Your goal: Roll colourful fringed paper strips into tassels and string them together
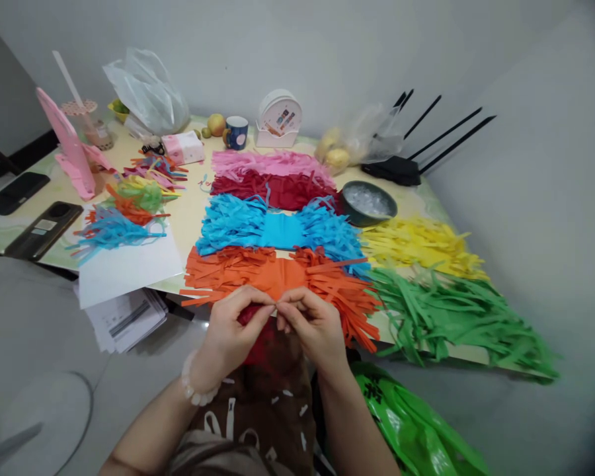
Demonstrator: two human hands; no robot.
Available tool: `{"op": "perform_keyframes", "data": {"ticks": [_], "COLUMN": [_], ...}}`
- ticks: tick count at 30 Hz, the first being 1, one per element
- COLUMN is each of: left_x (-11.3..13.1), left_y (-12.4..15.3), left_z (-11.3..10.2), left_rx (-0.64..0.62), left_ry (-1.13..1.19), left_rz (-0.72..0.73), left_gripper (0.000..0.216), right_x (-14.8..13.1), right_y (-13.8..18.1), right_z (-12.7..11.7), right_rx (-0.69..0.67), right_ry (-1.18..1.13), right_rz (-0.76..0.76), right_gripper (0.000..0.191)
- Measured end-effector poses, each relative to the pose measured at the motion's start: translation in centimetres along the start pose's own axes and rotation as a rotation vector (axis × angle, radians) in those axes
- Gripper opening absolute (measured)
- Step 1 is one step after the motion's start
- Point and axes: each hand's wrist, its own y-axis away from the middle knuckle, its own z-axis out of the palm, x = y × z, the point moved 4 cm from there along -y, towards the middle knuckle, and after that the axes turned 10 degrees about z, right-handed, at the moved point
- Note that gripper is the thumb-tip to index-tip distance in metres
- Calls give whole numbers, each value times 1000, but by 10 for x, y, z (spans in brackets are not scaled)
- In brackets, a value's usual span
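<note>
- Orange fringed paper lies just past the fingertips, on the near edge of the table; its long axis runs left to right across my view. The hands meet in front of its plain middle, so I judge neither to be clearly nearer.
- The left hand, with a bracelet at the wrist, has thumb and forefinger pinched together.
- The right hand is likewise pinched, its fingertips meeting the left's. Whatever sits between them is too small for me to make out.
- Red material shows behind and under the left hand, over the lap; from here I can't tell whether the fingers grip it.
- Beyond the orange, I see blue paper, then dark red paper and pink paper, in rows roughly parallel to it.
- Off to the right lie green paper and yellow paper, near a dark bowl.
- To the left, loose blue strips overlap a white sheet.
</note>
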Motion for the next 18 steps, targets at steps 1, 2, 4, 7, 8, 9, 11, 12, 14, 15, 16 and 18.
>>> {"op": "perform_keyframes", "data": {"ticks": [1,2,4,7,8,9,11,12,14,15,16,18], "left_x": [-1,-2,-4,-5,-5,-5,-5,-6,-6,-6,-6,-8], "left_y": [0,1,1,3,4,5,7,8,8,8,7,6], "left_z": [1,1,2,5,5,6,6,6,7,8,9,9], "left_rx": [9,25,58,82,92,110,153,167,155,130,101,50], "left_ry": [15,37,98,167,174,174,173,176,201,224,252,307], "left_rz": [-11,-29,-75,-125,-137,-149,-173,-185,-193,-192,-193,-212], "left_gripper": [11,10,8,7,7,7,7,6,11,20,29,30], "right_x": [1,2,4,6,6,5,3,1,-2,-3,-4,-5], "right_y": [0,-1,0,1,1,2,3,4,4,4,4,5], "right_z": [0,0,0,1,2,2,2,1,-2,-4,-6,-8], "right_rx": [6,20,66,123,139,154,191,214,245,256,266,283], "right_ry": [-6,-11,-18,0,18,43,113,142,160,148,128,98], "right_rz": [5,8,-4,-29,-40,-54,-87,-101,-112,-111,-112,-118], "right_gripper": [21,21,21,17,16,15,14,14,15,16,16,16]}}
